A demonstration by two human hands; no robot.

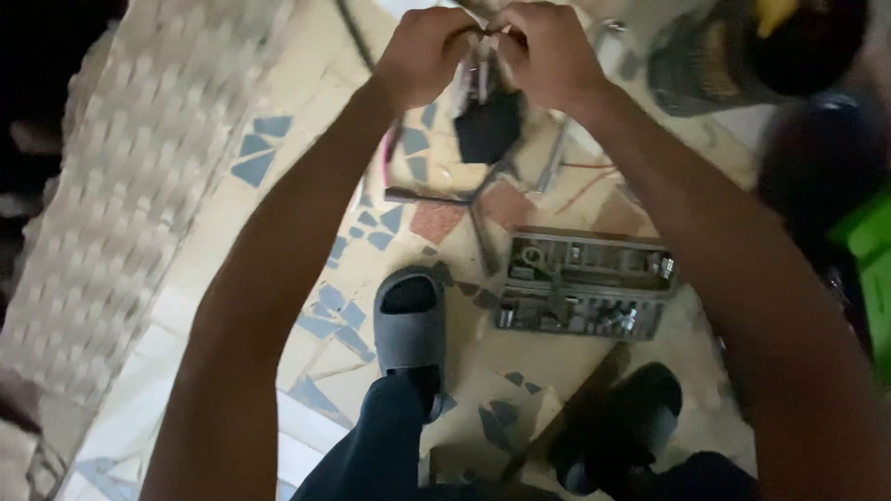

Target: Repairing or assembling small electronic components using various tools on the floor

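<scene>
Between both hands' grip, dark part (486,125)

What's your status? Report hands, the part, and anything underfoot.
Left hand and right hand both pinched on a small dark part, held up. Open socket set case and cross wrench on the floor below.

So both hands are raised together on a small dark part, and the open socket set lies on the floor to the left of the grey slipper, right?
Not quite. In the head view the open socket set lies to the right of the grey slipper, not the left. Both hands, left and right, are indeed raised together on a small dark part.
</scene>
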